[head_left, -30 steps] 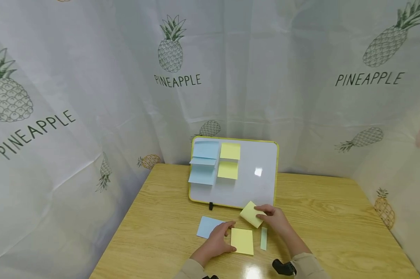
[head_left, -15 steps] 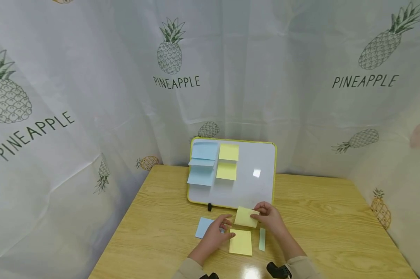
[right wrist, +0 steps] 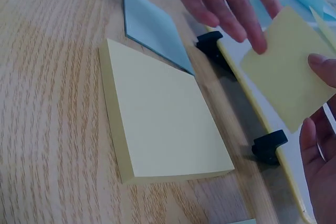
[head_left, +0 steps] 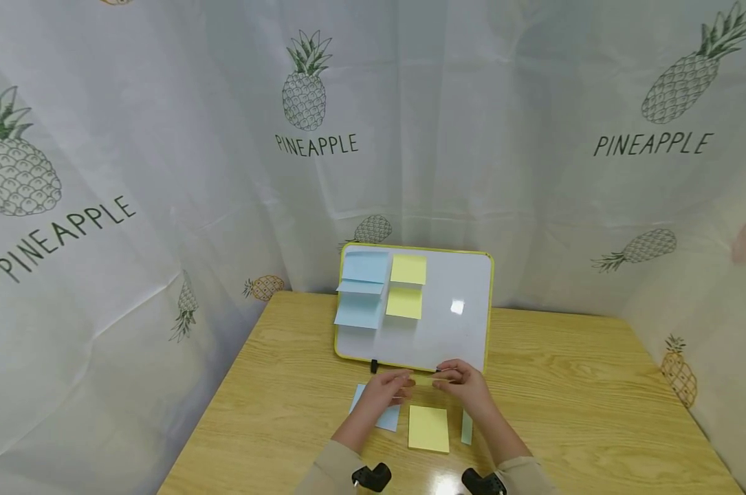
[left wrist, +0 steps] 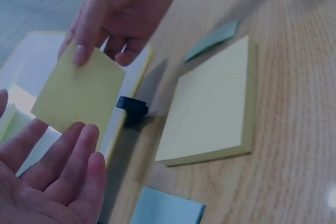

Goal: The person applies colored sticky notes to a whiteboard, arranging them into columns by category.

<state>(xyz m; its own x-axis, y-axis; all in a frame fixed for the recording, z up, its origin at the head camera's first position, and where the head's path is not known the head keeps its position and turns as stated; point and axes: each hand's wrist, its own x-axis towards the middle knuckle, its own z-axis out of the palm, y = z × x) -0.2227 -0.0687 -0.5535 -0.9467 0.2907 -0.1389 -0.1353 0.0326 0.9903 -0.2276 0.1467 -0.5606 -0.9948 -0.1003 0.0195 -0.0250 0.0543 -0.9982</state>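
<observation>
A thin, squarish note [left wrist: 79,95] — pale yellow, plain-faced — is held up before the whiteboard [head_left: 453,337]; the right hand [head_left: 467,387] pinches one side, while the left hand [head_left: 381,393], fingers loosely extended, meets its edge.

We could pass a hand over the pale wood-grain tabletop [head_left: 583,399], left of the left hand [head_left: 379,395] or right of the right hand [head_left: 469,392]. Ahead, the white, yellow-rimmed board [head_left: 456,337] stops us, its bare right half leaving reaching room; light-blue paper notes [head_left: 365,267] and yellow paper notes [head_left: 408,269] jut from the left. A square yellow paper sheet [left wrist: 84,93] bars the gap between both hands. Low down we'd skirt the thick yellow pad [head_left: 428,430] and black plastic feet [right wrist: 269,146].
</observation>
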